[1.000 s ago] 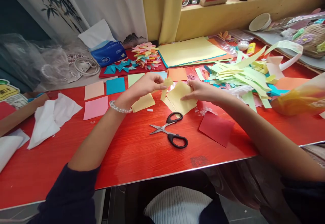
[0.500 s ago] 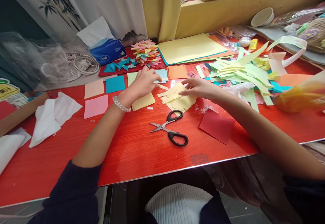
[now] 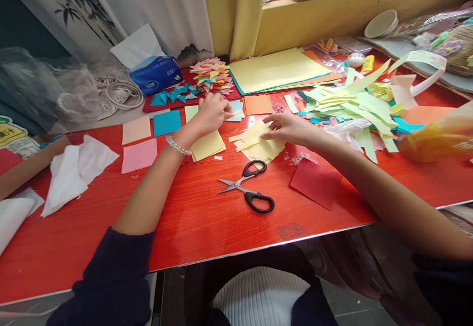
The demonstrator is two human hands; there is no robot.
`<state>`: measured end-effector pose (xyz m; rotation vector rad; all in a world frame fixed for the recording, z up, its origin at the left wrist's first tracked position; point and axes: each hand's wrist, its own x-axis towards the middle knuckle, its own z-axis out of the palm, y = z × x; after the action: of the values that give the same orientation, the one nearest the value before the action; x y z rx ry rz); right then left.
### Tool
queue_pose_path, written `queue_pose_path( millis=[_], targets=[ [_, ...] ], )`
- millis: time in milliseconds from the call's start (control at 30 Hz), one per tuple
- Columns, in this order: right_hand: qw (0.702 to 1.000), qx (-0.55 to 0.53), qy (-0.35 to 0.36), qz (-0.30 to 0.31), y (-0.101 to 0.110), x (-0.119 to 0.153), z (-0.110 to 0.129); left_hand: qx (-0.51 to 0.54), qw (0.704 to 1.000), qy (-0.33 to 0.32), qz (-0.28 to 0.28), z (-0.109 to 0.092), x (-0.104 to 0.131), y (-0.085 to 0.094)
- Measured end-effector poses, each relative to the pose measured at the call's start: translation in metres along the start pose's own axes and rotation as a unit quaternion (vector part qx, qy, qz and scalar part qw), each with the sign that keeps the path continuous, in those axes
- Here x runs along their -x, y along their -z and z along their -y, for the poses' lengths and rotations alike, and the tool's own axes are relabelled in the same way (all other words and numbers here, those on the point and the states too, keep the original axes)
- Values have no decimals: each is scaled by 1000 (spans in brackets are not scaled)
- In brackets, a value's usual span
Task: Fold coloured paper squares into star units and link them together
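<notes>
As our right hand (image 3: pixel 286 127) spreads its fingers near the center of the frame, thumb and forefinger stand apart, and the lower fingertips appear to rest on the loose yellow paper pieces (image 3: pixel 254 142) fanned out just below and to the left. Our left hand (image 3: pixel 212 113), a clear beaded bracelet (image 3: pixel 178 146) at its wrist, curls above and left of those pieces. We see a pale sliver at its fingertips, over the light blue paper (image 3: pixel 236 108), but we cannot tell whether the fingers are clamped on it. Below that hand lies a stack of yellow squares (image 3: pixel 209 147), near the loose pieces but apart from them.

Below center on the red table (image 3: pixel 199 217), we see black-handled scissors (image 3: pixel 237 185) with blades spread, and a red square (image 3: pixel 317 184) to their right. A blue square (image 3: pixel 167 123) and a pink square (image 3: pixel 139 156) lie left of center, and a heap of paper strips (image 3: pixel 351 106) spreads at right.
</notes>
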<state>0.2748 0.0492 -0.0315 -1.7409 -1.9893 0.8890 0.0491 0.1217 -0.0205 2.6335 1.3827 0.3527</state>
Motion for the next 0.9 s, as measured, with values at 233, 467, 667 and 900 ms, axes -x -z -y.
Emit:
queue_pose_path(
  millis=[233,467,667,900],
  targets=[
    [1000,-1,-15,-2,3,5,8,-45,998,-23,23,10,-16,-17],
    [999,-28,-43,6,11,8,15,-18,997,35,70,10,-19,-25],
    [998,-51,-45,5,11,8,10,-23,999,7,48,-9,-18,-2],
    [997,-74,-27,8,14,12,6,103,968,-121,197,-58,-2,17]
  ],
)
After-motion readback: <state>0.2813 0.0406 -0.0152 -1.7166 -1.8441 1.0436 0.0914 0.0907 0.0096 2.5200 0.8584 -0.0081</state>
